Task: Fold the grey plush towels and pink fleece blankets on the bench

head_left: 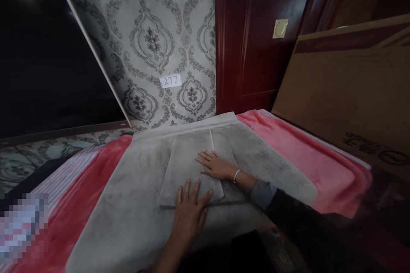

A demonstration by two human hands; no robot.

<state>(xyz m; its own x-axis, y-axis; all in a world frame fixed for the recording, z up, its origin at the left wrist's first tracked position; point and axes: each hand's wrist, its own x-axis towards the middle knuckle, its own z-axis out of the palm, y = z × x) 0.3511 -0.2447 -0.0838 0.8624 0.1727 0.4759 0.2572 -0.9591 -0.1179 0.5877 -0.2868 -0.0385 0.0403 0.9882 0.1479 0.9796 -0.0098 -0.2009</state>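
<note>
A grey cloth (134, 204) is seen spread flat over a pink blanket (320, 166) on a bed. Near the middle of the cloth a narrower folded panel (185, 162) is laid, running from the far edge toward the person. The left hand (190, 211) is pressed flat on the near end of this panel, fingers spread and released, nothing being grasped. The right hand (216, 164) is laid flat on the panel's right edge, a little farther from the person, its fingers extended toward the left and likewise released; a pale bracelet (236, 175) is worn at its wrist, and a dark sleeve (288, 209) covers the arm. The 2 hands lie near each other but apart. Behind the bed a patterned wallpaper (153, 42) is seen, bearing a small white label (170, 80) marked 277. To the right a dark red wooden door (256, 51) is seen, and a large cardboard box (346, 94) stands beside the bed.
</note>
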